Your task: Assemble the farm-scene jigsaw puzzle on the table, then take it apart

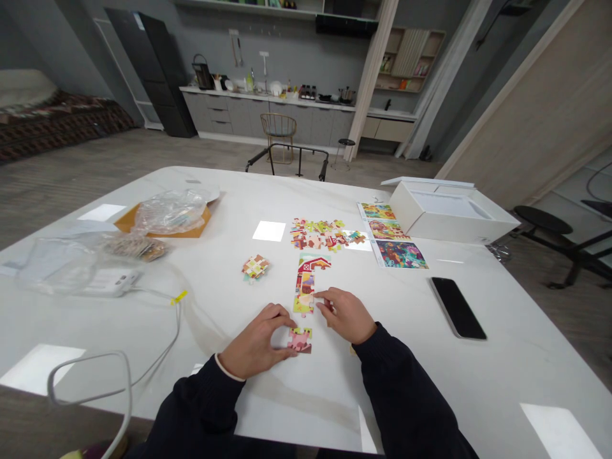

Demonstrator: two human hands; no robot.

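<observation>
White tabletop [430, 382] beneath hands [257, 341] touching jigsaw pieces [300, 340].

One left hand [258, 341], one right hand [345, 314], three puzzle pictures [400, 254], one white box [449, 213], one black smartphone [458, 308], one small stack of puzzle pieces [255, 268], one loose pile of pieces [318, 234], two joined puzzle sections [308, 280]

1. A pink jigsaw piece [299, 340] lies flat just beside the left hand [258, 341], whose fingertips meet its upper edge.
2. A joined upright strip of jigsaw pieces [306, 284] shows a red barn; the right hand [345, 314] rests its fingers at the strip's lower end.
</observation>
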